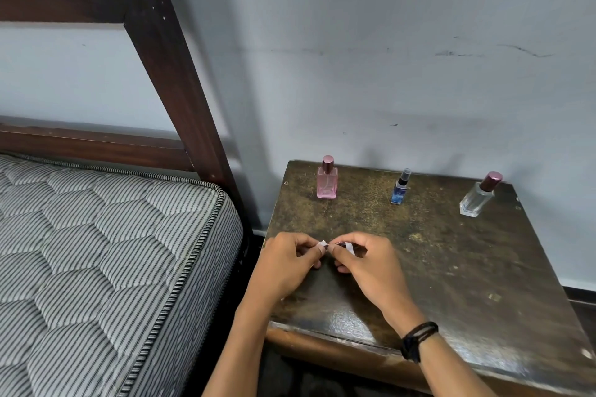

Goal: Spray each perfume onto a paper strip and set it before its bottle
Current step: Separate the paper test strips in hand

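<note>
Three bottles are standing in a row along the back of the table (pixel 419 255), well apart from each other: a pink bottle (pixel 327 184) on the left, a small blue bottle (pixel 400 192) in the middle and a clear bottle (pixel 476 201) on the right. Zero strips are lying in front of any of them, so by the look of it nothing is counting as finished yet: no scent sprayed, no strip placed, and all three bottles are waiting. The pink and clear ones are wearing their mauve caps.

Down at the near edge, both hands are working together just over the tabletop. The left hand (pixel 287 263) and the right hand (pixel 364 263) are each pinching an end of one small piece of white paper (pixel 350 247), fingers curled tight around it, knuckles almost meeting. Whether more than one strip is bunched in there, I cannot tell; only one scrap is showing. My read is that the person is readying a strip before reaching for the first bottle.
</note>
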